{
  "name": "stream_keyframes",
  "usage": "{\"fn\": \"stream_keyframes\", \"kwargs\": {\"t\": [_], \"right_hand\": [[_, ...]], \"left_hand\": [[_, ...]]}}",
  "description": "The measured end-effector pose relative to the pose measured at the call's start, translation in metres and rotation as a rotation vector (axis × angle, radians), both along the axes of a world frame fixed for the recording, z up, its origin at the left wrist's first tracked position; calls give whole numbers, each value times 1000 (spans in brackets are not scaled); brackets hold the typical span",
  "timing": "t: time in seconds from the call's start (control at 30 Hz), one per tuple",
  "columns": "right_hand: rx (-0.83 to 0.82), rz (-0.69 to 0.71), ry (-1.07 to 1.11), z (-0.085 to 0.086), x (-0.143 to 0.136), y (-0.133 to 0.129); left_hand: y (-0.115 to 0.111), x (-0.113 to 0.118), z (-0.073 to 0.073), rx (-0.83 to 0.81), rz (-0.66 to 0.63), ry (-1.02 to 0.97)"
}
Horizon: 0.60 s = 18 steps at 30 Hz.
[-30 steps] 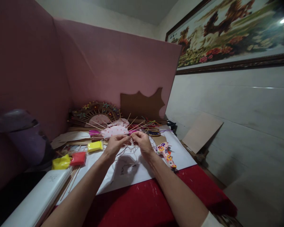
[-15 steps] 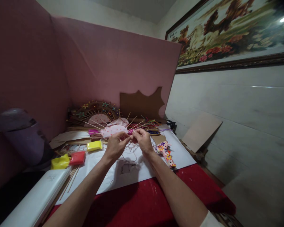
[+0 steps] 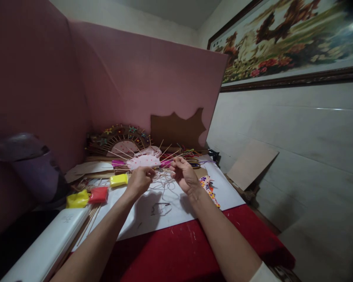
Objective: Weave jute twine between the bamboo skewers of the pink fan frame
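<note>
Above the white sheet (image 3: 153, 225) I hold both hands a short way apart. My left hand (image 3: 140, 181) is closed in a pinch, and my right hand (image 3: 184, 174) is pinched too, its fingers curled. Thin beige string (image 3: 164, 184) runs between them and lies in loose loops below; the exact grip is too small to see clearly. Just behind my hands is a half-round piece in pink dotted fabric (image 3: 144, 161), with thin wooden sticks fanning out of it. A flower-patterned glue gun (image 3: 206, 188) lies partly hidden behind my right wrist.
Yellow (image 3: 119, 180) and red packets (image 3: 98, 194) lie left, near a white case (image 3: 47, 246) and loose sticks. A decorated stick fan (image 3: 120, 137) and brown cardboard (image 3: 176, 129) stand at the back. Red cloth (image 3: 164, 254) covers the front edge.
My hands were together at the fingertips and have drawn apart, the left toward the left and the right toward the right. My right wrist now covers more of the glue gun.
</note>
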State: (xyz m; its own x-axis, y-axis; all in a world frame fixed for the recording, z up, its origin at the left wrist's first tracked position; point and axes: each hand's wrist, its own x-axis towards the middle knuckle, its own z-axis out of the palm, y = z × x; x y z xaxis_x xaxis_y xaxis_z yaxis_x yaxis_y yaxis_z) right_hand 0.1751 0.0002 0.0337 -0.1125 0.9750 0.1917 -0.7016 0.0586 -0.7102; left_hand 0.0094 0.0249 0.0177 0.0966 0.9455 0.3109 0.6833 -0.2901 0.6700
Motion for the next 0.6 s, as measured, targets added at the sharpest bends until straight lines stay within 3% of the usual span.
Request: {"fn": "stream_keyframes", "kwargs": {"t": [0.07,0.17,0.27,0.37,0.47,0.6], "right_hand": [[-27,-4,31,1,3,2],[-57,-89,-16,-1,5,5],[-28,-197,-46,-1,5,4],[29,-202,-39,2,4,1],[70,-74,-10,4,3,-2],[72,-43,120,5,10,0]], "left_hand": [[2,-5,-1,-42,22,48],[3,-11,0,32,97,129],[2,-8,3,124,97,6],[-2,4,4,97,-117,-336],[-8,15,6,-100,-353,-613],[-16,13,13,-318,-454,-768]]}}
